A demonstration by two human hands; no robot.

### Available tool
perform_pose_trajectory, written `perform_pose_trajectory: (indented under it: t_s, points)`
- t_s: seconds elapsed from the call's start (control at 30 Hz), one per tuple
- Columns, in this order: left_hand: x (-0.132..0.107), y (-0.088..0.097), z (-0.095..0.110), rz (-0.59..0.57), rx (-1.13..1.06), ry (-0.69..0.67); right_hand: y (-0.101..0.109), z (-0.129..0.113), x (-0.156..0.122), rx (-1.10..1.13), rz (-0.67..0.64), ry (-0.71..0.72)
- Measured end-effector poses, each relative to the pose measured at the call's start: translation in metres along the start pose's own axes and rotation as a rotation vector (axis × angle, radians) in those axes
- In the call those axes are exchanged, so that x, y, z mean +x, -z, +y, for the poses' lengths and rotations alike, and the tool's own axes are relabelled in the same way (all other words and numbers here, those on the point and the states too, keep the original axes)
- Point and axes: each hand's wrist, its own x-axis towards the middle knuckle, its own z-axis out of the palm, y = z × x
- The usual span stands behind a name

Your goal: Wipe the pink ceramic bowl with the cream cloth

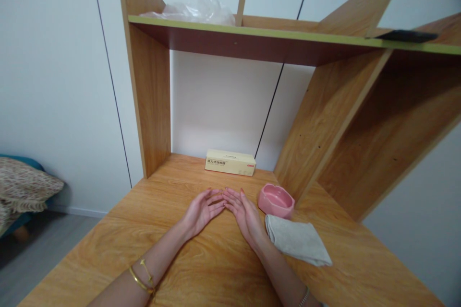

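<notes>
My left hand lies flat on the wooden desk, fingers stretched out and holding nothing. My right hand rests flat beside it, its fingertips touching those of the left, and it too holds nothing. Just right of my right hand stands a pink bowl-like dish. A folded grey-white cloth lies against the right wrist, in front of the dish. A long cream box with red print lies at the back of the desk, beyond both hands.
A wooden shelf unit rises from the desk, with upright panels left and right. The upper shelf carries crumpled clear plastic and a dark flat object. A patterned cushion lies at far left.
</notes>
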Motion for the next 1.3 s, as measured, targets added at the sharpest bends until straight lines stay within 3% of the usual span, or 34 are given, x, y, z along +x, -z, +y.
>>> perform_pose_trajectory:
  t_s: [0.4, 1.3]
  points:
    - [0.0032, 0.0013, -0.0048, 0.066, 0.078, -0.084, 0.0044, 0.0039, 0.0025, 0.037, -0.024, -0.041]
    - [0.0026, 0.0036, -0.0052, 0.036, 0.115, -0.028, 0.0066, 0.005, -0.0002, 0.057, -0.024, -0.051]
